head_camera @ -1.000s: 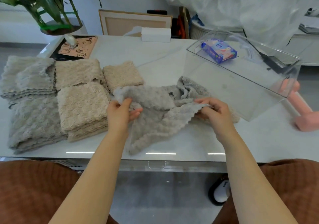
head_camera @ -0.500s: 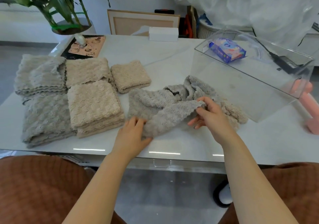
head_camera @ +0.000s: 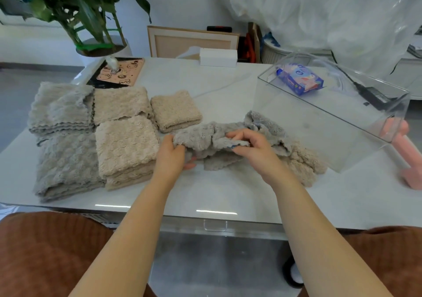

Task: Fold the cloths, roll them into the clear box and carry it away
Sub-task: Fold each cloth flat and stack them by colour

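grey cloth (head_camera: 205, 137) bunched (scalloped edge) | left hand (head_camera: 170, 156) fingers grip it | right hand (head_camera: 253, 148) fingers pinch it

We log a lived-in home room: white marble-patterned table (head_camera: 228, 193), leafy green potted plant (head_camera: 86, 4), wooden-framed board (head_camera: 189, 43) leaning against the wall, translucent plastic sheeting (head_camera: 319, 11) draped behind.

L+R forearms (head_camera: 127, 239) bare; rust-brown trousers (head_camera: 45, 255), waffle-knit txtr, both thighs.
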Available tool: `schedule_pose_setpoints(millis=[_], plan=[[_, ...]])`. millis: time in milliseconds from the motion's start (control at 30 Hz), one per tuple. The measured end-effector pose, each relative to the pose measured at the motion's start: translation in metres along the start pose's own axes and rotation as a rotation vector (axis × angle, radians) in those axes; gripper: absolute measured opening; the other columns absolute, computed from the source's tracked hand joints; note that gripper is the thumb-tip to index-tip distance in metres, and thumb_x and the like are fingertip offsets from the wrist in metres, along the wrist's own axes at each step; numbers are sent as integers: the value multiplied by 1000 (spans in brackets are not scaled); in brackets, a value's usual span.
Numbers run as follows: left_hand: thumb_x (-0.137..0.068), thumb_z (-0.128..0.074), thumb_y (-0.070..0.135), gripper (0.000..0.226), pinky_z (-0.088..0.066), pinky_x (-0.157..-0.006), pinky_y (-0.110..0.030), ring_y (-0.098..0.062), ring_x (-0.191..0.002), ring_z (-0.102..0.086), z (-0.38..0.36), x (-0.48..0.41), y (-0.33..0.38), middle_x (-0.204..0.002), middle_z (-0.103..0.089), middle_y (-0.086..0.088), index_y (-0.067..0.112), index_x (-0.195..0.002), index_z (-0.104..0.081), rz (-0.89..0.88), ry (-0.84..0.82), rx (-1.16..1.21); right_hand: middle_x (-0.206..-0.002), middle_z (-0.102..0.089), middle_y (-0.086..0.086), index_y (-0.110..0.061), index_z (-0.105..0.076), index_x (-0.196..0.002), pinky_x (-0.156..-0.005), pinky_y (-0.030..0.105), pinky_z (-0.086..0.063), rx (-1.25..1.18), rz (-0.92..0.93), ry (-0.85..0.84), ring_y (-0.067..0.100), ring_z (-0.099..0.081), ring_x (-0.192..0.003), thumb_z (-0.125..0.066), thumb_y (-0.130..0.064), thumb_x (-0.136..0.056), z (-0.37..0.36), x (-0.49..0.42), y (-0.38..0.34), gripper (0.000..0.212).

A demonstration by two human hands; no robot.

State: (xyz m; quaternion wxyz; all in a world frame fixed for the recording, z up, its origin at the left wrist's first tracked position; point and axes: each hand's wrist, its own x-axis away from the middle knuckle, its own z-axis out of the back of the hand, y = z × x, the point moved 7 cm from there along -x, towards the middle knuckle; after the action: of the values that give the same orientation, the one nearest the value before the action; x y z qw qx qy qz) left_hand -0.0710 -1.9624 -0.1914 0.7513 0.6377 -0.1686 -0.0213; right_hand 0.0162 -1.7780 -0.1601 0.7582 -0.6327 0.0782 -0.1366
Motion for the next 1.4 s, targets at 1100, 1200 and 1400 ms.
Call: schedule_pose_setpoints(millis=[1100,1200,1400], plan=[[-88,-62,17,25,-36,-53,-11,4,-49,-47,45,37,-35,-51,-57,15,22,-63,-60,50,-661,-1023,-56,-45,6,-9,-50,-117,-45,24,-27,716,-634,-475,13,-41,-37,-51,-9,-90,18,60,55,27],[-89,-56,12,25,-38,-62,-20,-2,-55,-46,45,33,-31,-57,-55,13,18,-65,-58,-4,-568,-814,-65,-40,3,-11,-48,-76,-59,30,-27,545,-351,-244,17,-39,-60,-60,-10,-85,22,40,38,15],[-94,-43,18,21,-28,-64,-32,-15,-66,-36,35,30,-36,-70,-38,-2,14,-74,-45,-109,-148,-248,-78,-56,4,-18,-59,-82,-69,33,-36,524,7,85,17,-48,-76,-59,-17,-89,30,30,9,7]])
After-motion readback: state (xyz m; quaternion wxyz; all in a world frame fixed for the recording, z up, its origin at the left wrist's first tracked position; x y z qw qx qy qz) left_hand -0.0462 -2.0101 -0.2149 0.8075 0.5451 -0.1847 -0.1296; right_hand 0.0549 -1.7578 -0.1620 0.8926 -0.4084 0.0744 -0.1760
